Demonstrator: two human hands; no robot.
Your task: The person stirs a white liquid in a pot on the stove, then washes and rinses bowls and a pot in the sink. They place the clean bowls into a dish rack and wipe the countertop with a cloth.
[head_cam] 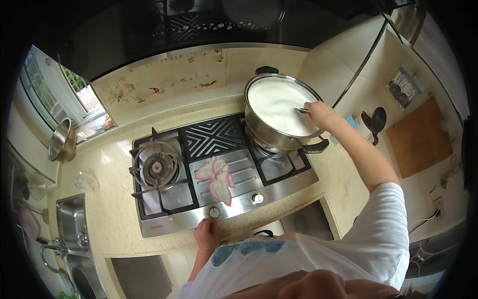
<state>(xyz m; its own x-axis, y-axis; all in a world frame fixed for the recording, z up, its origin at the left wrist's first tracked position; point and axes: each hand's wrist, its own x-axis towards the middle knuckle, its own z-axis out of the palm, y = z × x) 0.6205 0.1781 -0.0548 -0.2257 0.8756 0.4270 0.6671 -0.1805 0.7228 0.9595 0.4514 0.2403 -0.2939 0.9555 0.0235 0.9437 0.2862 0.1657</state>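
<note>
A large steel pot (269,130) with black handles stands on the right burner, holding white, frothy liquid (276,101). My right hand (323,115) grips the metal handle of a utensil (301,110) over the pot's right side; its far end is hidden in the liquid. At the front edge of the stainless gas stove (175,222) rests my left hand (206,232), its fingers curled, just below the left control knob (214,212). Whether it holds anything cannot be seen. A crumpled white cloth with a pink edge (220,181) lies on the stove's middle panel.
The bare left burner (157,168) has a raised pan support. Further left are a clear cup (86,181), a steel bowl (62,142) by the window and a sink (71,220). A black ladle (378,119) and a wooden cutting board (420,138) are at the right wall. A dark range hood overhangs the back.
</note>
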